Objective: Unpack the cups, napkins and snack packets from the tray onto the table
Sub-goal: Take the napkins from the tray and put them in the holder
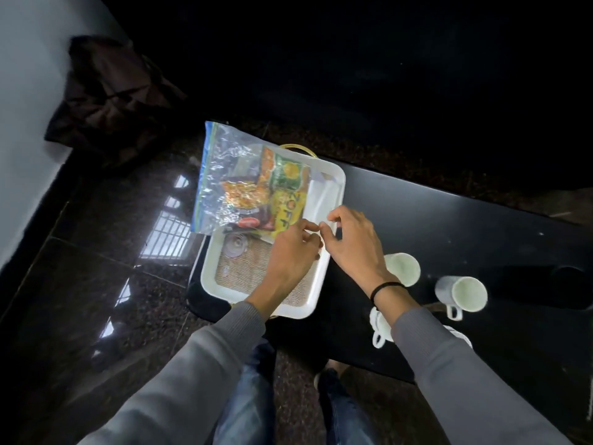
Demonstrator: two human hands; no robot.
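Note:
A white tray [337, 181] with a woven mat sits on the left end of the black table [449, 220]. Across its far half lies a clear zip bag [224, 175] holding colourful snack packets [282, 194]. White napkins [321, 194] lie along the tray's right side. My left hand [295, 252] is over the tray with its fingertips at the bag's near right corner; whether it grips the bag is unclear. My right hand [353, 248] hovers over the tray's right rim, fingers curled and apart, with nothing in them. Three white cups [402, 268] [465, 293] [380, 326] stand on the table to the right.
A small clear round object [236, 245] lies on the mat in the tray. The tray overhangs the table's left end above a glossy dark stone floor [96, 284]. A dark bag [109, 101] leans against the wall at far left. My legs are below the table edge.

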